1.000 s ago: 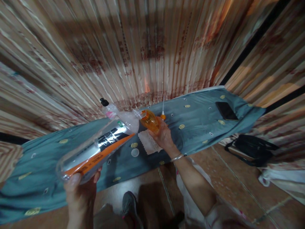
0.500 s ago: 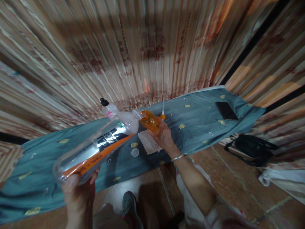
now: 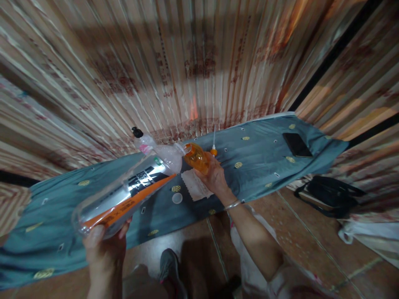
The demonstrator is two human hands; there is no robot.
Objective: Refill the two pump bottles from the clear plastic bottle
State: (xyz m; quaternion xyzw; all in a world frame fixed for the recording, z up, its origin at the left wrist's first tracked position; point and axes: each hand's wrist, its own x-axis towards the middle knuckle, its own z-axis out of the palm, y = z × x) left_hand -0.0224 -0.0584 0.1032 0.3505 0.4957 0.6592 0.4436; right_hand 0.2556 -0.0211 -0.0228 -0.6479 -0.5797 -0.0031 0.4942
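My left hand [image 3: 107, 241] grips the lower end of a large clear plastic bottle [image 3: 131, 189] with a silver, black and orange label. The bottle is tilted, its neck toward the right. In my right hand [image 3: 213, 176] is a small orange see-through bottle [image 3: 198, 158], its mouth up against the large bottle's mouth. Behind them lies an orange cap with a pump tube [image 3: 213, 150]. A round clear cap [image 3: 177, 198] and a white paper tissue [image 3: 195, 187] rest on the cloth below. Past the large bottle stands a clear pump bottle [image 3: 143, 142] with a black top.
A blue-green patterned cloth [image 3: 255, 162] covers the narrow table. On its right end lies a black phone [image 3: 296, 145]. A dark bag [image 3: 328, 195] sits to the right of the table. Striped curtains [image 3: 199, 83] hang behind, with dark poles at the sides.
Almost nothing differs. Both hands keep their hold, with the two bottle mouths together; the large bottle has shifted very slightly to the right in view.
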